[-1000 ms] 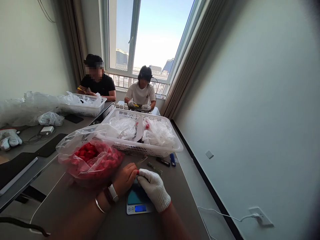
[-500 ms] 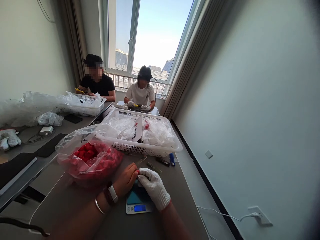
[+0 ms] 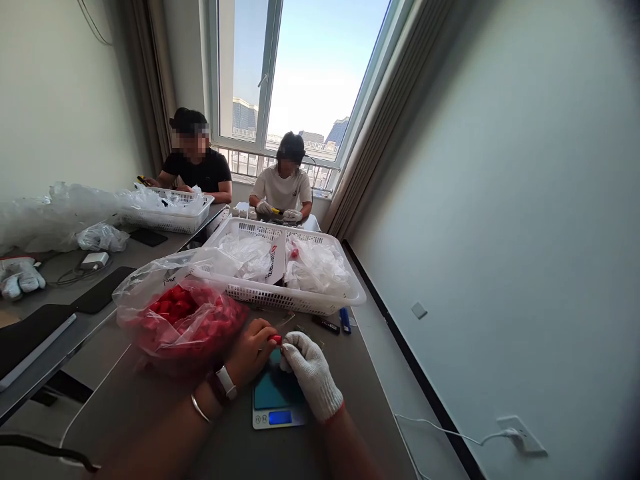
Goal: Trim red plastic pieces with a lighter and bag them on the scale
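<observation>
My bare left hand (image 3: 253,353) pinches a small red piece (image 3: 275,339) above a small digital scale (image 3: 277,400) with a blue display. My right hand (image 3: 311,373), in a white knit glove, is closed and its fingertips meet the same red piece from the right. A clear plastic bag of several red pieces (image 3: 180,313) lies just left of my left hand. My left wrist carries a watch and a thin bangle.
A white basket (image 3: 295,300) with plastic bags stands behind my hands; small tools and a blue lighter (image 3: 345,320) lie before it. Two people work at the far end by the window. A second basket (image 3: 167,217), bags, dark mats and a glove (image 3: 20,280) lie left.
Both hands have lifted slightly and shifted toward the basket with the red piece between them. The person in black at the back has moved a hand leftward.
</observation>
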`<state>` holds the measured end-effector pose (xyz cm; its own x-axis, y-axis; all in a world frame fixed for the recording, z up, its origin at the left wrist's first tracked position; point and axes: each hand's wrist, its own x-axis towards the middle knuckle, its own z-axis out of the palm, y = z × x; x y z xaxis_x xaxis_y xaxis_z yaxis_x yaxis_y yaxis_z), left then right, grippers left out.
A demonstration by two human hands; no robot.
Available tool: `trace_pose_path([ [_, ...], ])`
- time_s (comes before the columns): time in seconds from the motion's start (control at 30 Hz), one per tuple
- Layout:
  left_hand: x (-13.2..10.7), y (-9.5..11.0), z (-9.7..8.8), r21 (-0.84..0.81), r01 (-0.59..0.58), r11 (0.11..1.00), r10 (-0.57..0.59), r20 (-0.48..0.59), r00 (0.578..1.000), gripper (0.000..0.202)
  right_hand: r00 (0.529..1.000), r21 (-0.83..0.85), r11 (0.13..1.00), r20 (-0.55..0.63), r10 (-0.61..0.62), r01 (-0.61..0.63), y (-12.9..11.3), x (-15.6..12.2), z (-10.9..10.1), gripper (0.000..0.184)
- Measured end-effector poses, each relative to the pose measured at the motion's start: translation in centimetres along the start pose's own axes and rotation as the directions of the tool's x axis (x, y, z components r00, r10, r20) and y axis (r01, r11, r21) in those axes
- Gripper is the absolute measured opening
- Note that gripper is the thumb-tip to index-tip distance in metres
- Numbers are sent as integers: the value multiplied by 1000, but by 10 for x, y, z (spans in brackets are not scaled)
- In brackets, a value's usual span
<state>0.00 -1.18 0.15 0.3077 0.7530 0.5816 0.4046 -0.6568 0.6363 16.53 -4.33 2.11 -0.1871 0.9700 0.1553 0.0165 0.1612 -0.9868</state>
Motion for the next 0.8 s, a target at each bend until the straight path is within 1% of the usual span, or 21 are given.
trace_pose_path([
  [0.1, 1, -10, 0, 16, 63, 998, -62, -99, 993, 41, 996, -101, 992, -26, -82, 79, -4, -2, -5, 33],
  [0.17, 2, -17, 1, 9, 138, 990, -135, -128, 983, 44, 988, -206, 968, -23, -152, 145, -5, -4, -7, 41],
  [0.2, 3, -19, 2, 0, 184, 983, -182, -128, 975, 44, 980, -282, 941, -15, -201, 188, -5, -5, -7, 42],
  [0.27, 5, -23, 3, -21, 271, 962, -272, -129, 954, 43, 948, -456, 843, 4, -318, 285, -5, -7, -4, 39],
  [0.33, 7, -25, 5, -39, 329, 943, -332, -132, 934, 40, 894, -595, 712, 24, -448, 373, -7, -7, 2, 27],
  [0.4, 8, -26, 7, -51, 362, 931, -366, -134, 921, 37, 819, -658, 602, 37, -573, 452, -15, -1, 9, 10],
  [0.43, 9, -27, 8, -58, 374, 926, -378, -129, 917, 36, 781, -668, 564, 42, -623, 486, -22, 4, 12, 11],
  [0.47, 9, -28, 9, -69, 384, 921, -390, -125, 912, 34, 746, -671, 531, 49, -664, 517, -31, 11, 14, 18],
  [0.5, 9, -30, 10, -80, 388, 918, -395, -119, 911, 33, 719, -678, 504, 53, -693, 535, -43, 20, 16, 23],
  [0.53, 9, -31, 10, -88, 391, 916, -399, -112, 910, 32, 707, -693, 480, 62, -704, 538, -55, 32, 18, 24],
  [0.57, 9, -32, 11, -94, 394, 914, -402, -110, 909, 31, 705, -720, 456, 66, -706, 524, -68, 46, 19, 22],
  [0.6, 9, -32, 12, -99, 394, 914, -404, -110, 908, 31, 719, -758, 433, 68, -692, 488, -80, 63, 21, 19],
  [0.63, 9, -32, 12, -104, 396, 912, -407, -113, 906, 30, 739, -796, 407, 74, -669, 448, -91, 83, 24, 16],
  [0.7, 9, -31, 12, -129, 395, 910, -410, -124, 904, 28, 811, -859, 347, 123, -573, 375, -107, 128, 32, 15],
  [0.73, 9, -30, 12, -143, 394, 908, -412, -125, 903, 27, 847, -890, 299, 156, -508, 344, -112, 153, 39, 15],
  [0.77, 9, -28, 13, -155, 397, 905, -417, -127, 900, 25, 875, -915, 230, 208, -436, 332, -115, 178, 46, 15],
  [0.8, 9, -27, 13, -163, 401, 901, -422, -124, 898, 24, 892, -923, 144, 290, -347, 356, -115, 202, 54, 16],
])
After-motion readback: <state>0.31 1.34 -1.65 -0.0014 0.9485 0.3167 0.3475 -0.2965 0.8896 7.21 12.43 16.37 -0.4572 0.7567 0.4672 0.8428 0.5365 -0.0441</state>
